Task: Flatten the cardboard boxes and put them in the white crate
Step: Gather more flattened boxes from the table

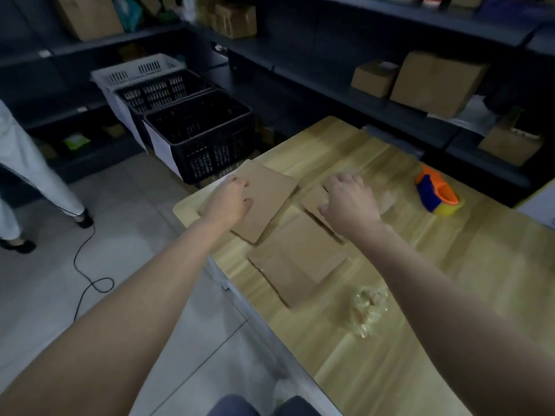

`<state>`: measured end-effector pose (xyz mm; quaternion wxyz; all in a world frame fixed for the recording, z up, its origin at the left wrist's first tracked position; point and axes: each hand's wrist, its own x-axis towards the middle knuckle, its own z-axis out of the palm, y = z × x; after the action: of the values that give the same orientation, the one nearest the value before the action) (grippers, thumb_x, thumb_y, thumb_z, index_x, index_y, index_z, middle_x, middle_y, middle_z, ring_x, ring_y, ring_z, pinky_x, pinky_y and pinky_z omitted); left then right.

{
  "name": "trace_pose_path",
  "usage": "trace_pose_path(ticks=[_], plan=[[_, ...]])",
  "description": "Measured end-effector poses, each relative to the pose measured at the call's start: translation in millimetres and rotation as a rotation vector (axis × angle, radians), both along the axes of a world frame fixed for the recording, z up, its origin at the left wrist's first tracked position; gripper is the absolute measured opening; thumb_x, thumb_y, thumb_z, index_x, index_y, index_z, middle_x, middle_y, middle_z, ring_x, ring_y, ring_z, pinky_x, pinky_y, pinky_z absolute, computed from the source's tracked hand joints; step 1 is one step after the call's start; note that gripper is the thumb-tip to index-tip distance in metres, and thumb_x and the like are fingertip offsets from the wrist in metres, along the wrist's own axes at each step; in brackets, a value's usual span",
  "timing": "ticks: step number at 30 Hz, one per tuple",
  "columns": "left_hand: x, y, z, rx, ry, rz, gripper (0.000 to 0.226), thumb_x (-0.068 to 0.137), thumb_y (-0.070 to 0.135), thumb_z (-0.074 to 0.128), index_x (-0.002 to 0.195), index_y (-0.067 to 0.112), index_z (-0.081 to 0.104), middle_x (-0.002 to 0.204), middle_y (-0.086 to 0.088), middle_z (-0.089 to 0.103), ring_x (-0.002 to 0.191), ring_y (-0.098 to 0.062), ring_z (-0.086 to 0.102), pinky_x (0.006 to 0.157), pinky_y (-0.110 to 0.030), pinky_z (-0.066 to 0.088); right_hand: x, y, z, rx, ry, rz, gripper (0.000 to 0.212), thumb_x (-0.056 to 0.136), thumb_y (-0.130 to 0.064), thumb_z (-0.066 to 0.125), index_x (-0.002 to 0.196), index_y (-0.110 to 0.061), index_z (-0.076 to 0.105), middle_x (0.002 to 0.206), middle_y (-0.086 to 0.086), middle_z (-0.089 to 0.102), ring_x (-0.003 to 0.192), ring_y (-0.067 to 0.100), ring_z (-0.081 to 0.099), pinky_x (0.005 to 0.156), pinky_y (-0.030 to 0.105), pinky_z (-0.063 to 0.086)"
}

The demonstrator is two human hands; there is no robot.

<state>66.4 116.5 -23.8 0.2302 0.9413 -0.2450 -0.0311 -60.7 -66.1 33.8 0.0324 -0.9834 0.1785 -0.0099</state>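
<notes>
Three flattened brown cardboard boxes lie on the wooden table. The far-left one (267, 199) sits under the left hand (229, 199), overhanging the table's corner, tilted slightly. A small piece (313, 201) lies partly under the right hand (350, 199). The largest piece (297, 262) lies flat between both forearms, nearer the person. The white crate (135, 70) stands on the floor well beyond the left hand, behind two black crates

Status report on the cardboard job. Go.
Left hand flat on folded cardboard at table corner; right hand on a smaller piece. White crate behind two black crates; nothing in it seen from here.
</notes>
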Motion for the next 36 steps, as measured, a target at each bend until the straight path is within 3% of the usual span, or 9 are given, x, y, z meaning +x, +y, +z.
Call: trace_pose_path(ticks=[10, 15, 22, 25, 30, 36], plan=[[128.8, -0.5, -60.5, 0.199, 0.241, -0.054, 0.043, 0.09, 0.021, 0.06, 0.127, 0.003, 0.05, 0.125, -0.016, 0.044, 0.107, -0.032, 0.053, 0.088, -0.035, 0.044, 100.4, 12.6, -49.7, 0.037, 0.165, -0.13, 0.042, 0.093, -0.027, 0.051, 0.131, -0.008, 0.046, 0.131, 0.015, 0.048, 0.122, 0.034, 0.042, 0.098, 0.04, 0.035], [183.0, -0.7, -92.0, 0.357, 0.391, -0.026, 0.071, 0.083, 0.041, 0.067, 0.136, 0.005, 0.036, 0.14, -0.017, 0.035, 0.122, -0.032, 0.045, 0.096, -0.04, 0.044, 141.4, 26.6, -84.3, 0.093, 0.268, -0.277, 0.043, 0.094, -0.029, 0.05, 0.132, -0.008, 0.046, 0.134, 0.017, 0.045, 0.127, 0.035, 0.038, 0.102, 0.044, 0.034], [225.7, -5.1, -120.5, 0.364, 0.612, 0.063, 0.098, 0.07, 0.047, 0.078, 0.143, 0.006, 0.029, 0.147, -0.015, 0.035, 0.135, -0.031, 0.034, 0.105, -0.039, 0.037, 159.6, 39.5, -117.0, 0.233, 0.321, -0.46, 0.042, 0.093, -0.03, 0.053, 0.128, -0.008, 0.05, 0.128, 0.015, 0.049, 0.122, 0.035, 0.042, 0.098, 0.045, 0.039], [232.7, -6.7, -127.4, 0.335, 0.688, 0.092, 0.095, 0.062, 0.045, 0.084, 0.136, 0.006, 0.039, 0.138, -0.014, 0.047, 0.123, -0.031, 0.049, 0.092, -0.037, 0.046, 162.6, 37.5, -123.7, 0.264, 0.32, -0.5, 0.045, 0.093, -0.031, 0.054, 0.132, -0.01, 0.047, 0.129, 0.014, 0.049, 0.122, 0.034, 0.043, 0.096, 0.045, 0.041], [233.7, -8.9, -139.8, 0.229, 0.797, 0.156, 0.09, 0.063, 0.032, 0.087, 0.134, -0.001, 0.042, 0.133, -0.018, 0.052, 0.117, -0.033, 0.053, 0.094, -0.042, 0.047, 161.4, 25.4, -129.3, 0.272, 0.307, -0.54, 0.04, 0.093, -0.029, 0.054, 0.128, -0.01, 0.05, 0.124, 0.014, 0.051, 0.117, 0.033, 0.046, 0.092, 0.044, 0.043], [238.8, -21.1, -127.4, 0.122, 0.834, 0.187, 0.074, 0.082, 0.023, 0.073, 0.14, -0.003, 0.035, 0.146, -0.017, 0.039, 0.131, -0.032, 0.041, 0.104, -0.037, 0.036, 167.4, 10.9, -128.2, 0.259, 0.299, -0.531, 0.04, 0.092, -0.029, 0.055, 0.125, -0.007, 0.051, 0.123, 0.015, 0.051, 0.117, 0.034, 0.047, 0.09, 0.041, 0.043]])
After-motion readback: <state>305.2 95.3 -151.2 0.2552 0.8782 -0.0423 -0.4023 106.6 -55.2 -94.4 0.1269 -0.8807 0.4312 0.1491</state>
